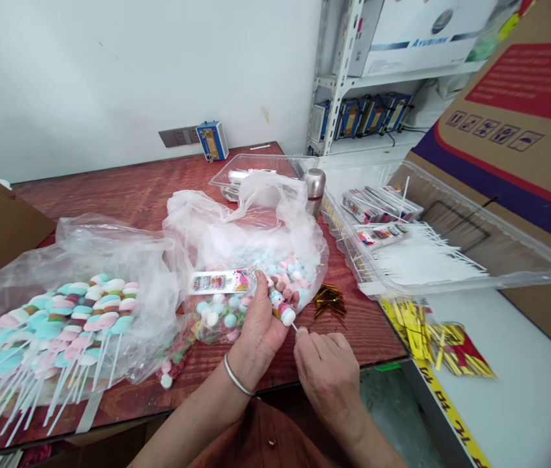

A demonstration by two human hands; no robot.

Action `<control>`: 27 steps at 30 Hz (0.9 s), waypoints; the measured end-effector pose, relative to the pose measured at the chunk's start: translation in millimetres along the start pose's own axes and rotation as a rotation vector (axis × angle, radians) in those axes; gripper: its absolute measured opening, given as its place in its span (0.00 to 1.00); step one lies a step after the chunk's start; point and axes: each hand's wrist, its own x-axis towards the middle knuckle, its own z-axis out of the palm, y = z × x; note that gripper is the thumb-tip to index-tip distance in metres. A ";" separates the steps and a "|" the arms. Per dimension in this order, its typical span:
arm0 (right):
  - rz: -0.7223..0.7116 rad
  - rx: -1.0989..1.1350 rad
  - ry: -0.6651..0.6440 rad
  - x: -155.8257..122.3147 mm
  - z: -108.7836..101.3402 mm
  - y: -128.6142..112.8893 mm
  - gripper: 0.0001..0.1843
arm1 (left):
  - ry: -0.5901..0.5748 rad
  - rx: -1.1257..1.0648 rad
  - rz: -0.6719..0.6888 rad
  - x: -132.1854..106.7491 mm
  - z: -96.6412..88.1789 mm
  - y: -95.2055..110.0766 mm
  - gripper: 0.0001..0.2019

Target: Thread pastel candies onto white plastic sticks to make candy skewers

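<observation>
Left hand (261,322) grips one marshmallow skewer (280,305) in its printed sleeve (221,282), over the candy bag (255,247). Right hand (326,364) pinches its stick (295,325) just below. Two plastic bags, two clear trays (524,260) here.

The tabletop (158,188) is dark red-brown with a wavy wood-grain pattern. Near its left edge, the candy skewers (60,325) show bands of pale blue, pink, white and brown on white sticks, inside a clear cloudy bag (109,247). The loose candies (226,318) near the front edge are light blue, pink and white balls. The left hand (260,325) grips a skewer (280,307) of pink, white and blue pieces in a printed wrapper (221,281) with pink and multicoloured pictures on white, and wears a silver bangle (236,377). The twist ties (330,300) are shiny gold. The carton (524,123) at the right edge is tan with red and purple blocks.
</observation>
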 end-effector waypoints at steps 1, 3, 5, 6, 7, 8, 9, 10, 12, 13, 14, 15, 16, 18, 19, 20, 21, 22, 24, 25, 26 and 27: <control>0.012 0.012 0.004 1.3 0.9 -0.1 0.12 | 0.005 0.020 0.003 -0.5 -1.1 -3.3 0.16; 0.136 0.149 0.015 4.5 2.3 -0.9 0.14 | -0.005 0.058 -0.003 -2.1 -3.5 -9.8 0.16; 0.375 0.447 -0.026 8.0 2.4 -2.1 0.14 | -0.043 0.079 -0.017 -3.9 -5.3 -13.3 0.18; 0.525 0.646 -0.072 9.6 1.7 -2.6 0.14 | -0.071 0.085 -0.017 -4.8 -6.1 -13.3 0.18; 0.683 0.870 -0.132 11.2 0.4 -2.8 0.15 | -0.105 0.092 -0.012 -5.7 -7.0 -12.1 0.18; 0.837 1.106 -0.197 12.6 -1.3 -2.6 0.17 | -0.147 0.106 -0.002 -6.5 -8.1 -10.1 0.17; 0.974 1.333 -0.248 14.0 -3.4 -2.0 0.19 | -0.195 0.134 0.012 -7.3 -9.6 -7.6 0.15; 1.082 1.535 -0.277 15.3 -5.7 -1.2 0.19 | -0.245 0.179 0.023 -8.0 -11.5 -5.0 0.14; 1.198 1.822 -0.281 17.5 -10.3 0.6 0.19 | -0.320 0.297 0.029 -9.0 -15.9 -1.1 0.18; 1.206 1.900 -0.269 18.2 -12.2 1.2 0.18 | -0.332 0.348 0.031 -9.4 -17.9 -0.1 0.20; 1.196 1.937 -0.258 18.6 -13.5 1.3 0.17 | -0.324 0.380 0.035 -9.7 -19.4 0.2 0.20; 1.178 1.937 -0.253 18.5 -14.2 0.9 0.17 | -0.301 0.388 0.043 -10.0 -20.2 -0.1 0.19; 1.150 1.899 -0.255 17.7 -14.3 0.2 0.17 | -0.271 0.375 0.051 -10.3 -20.2 -0.9 0.16; 1.036 1.693 -0.259 14.3 -12.9 -1.7 0.17 | -0.215 0.320 0.076 -11.4 -17.7 -2.9 0.11; 0.941 1.520 -0.248 11.9 -11.6 -2.2 0.17 | -0.193 0.288 0.085 -12.1 -15.3 -3.8 0.09; 0.816 1.310 -0.219 9.2 -10.1 -2.2 0.17 | -0.175 0.253 0.086 -13.0 -12.5 -4.3 0.08; 0.670 1.077 -0.171 6.6 -8.6 -1.5 0.16 | -0.155 0.216 0.078 -13.9 -9.5 -4.6 0.06; 0.515 0.838 -0.110 4.1 -7.1 -0.2 0.15 | -0.130 0.182 0.064 -14.8 -6.3 -4.6 0.06; 0.241 0.410 0.021 0.5 -4.8 3.4 0.12 | -0.074 0.136 0.023 -16.7 -0.6 -4.3 0.06; 0.140 0.252 0.063 -0.4 -4.3 5.3 0.11 | -0.052 0.126 -0.001 -17.5 1.4 -4.3 0.06; 0.070 0.139 0.083 -0.7 -4.1 6.8 0.11 | -0.038 0.127 -0.019 -18.3 2.7 -4.9 0.07; 0.034 0.069 0.086 -0.4 -4.5 7.8 0.10 | -0.038 0.135 -0.025 -19.1 3.0 -5.9 0.07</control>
